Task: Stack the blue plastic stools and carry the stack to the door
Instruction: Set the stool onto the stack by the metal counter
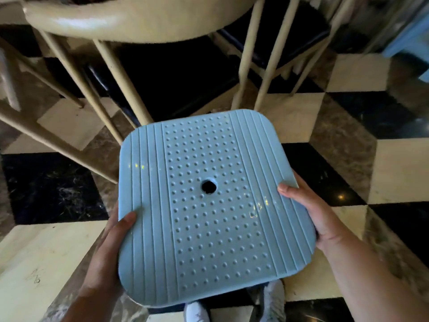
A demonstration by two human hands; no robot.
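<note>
A light blue plastic stool (209, 228) fills the middle of the view, seen from above. Its square seat has ridged side bands, a dotted centre and a round hole. My left hand (111, 249) grips the seat's left edge, thumb on top. At the right edge my right hand (308, 212) holds it the same way. The stool's legs are hidden under the seat, and I cannot tell whether other stools sit below it. Part of another blue stool (408, 36) shows at the far right top.
A cream metal-legged table (130, 17) and a dark-seated chair (176, 73) stand just ahead. The floor (55, 247) is checkered black, cream and brown marble. My shoes (197, 312) show below the stool.
</note>
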